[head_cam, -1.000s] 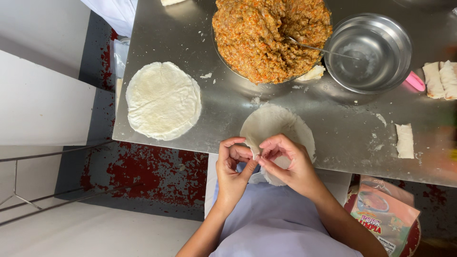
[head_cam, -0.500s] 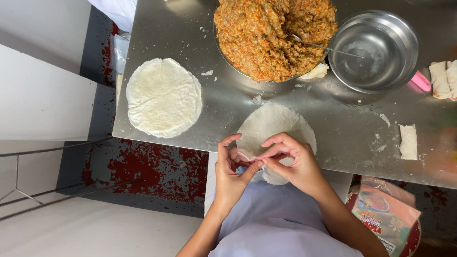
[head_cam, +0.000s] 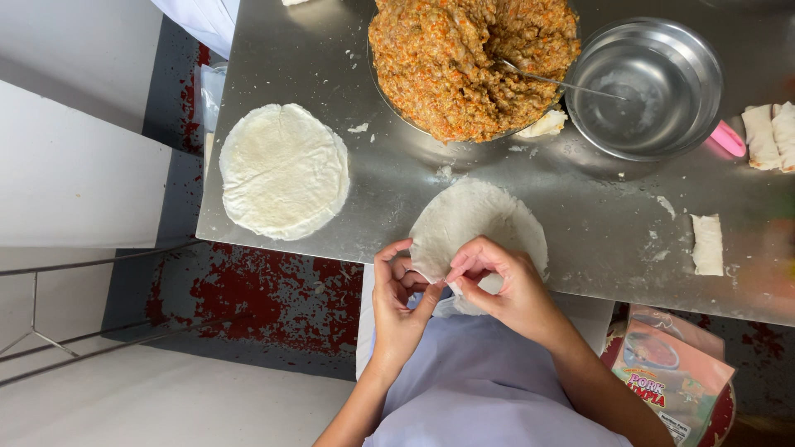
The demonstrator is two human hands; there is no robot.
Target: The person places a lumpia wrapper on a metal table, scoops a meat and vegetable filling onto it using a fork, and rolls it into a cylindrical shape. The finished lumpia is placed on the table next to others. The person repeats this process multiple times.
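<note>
Right now both hands are pinching the near edge of a thin, round, pale wrapper sheet (head_cam: 480, 232) on the steel table (head_cam: 331, 50): left hand (head_cam: 399, 302) and right hand (head_cam: 505, 285) fingers clamped together on it. No orange filling (head_cam: 472, 58) is lying on the sheet yet; finished rolls (head_cam: 766, 132) are resting far right.

steel table (head_cam: 331, 207) w/ dull glare, dark floor (head_cam: 248, 298) w/ red splotches, white wall (head_cam: 66, 174) on left.
</note>
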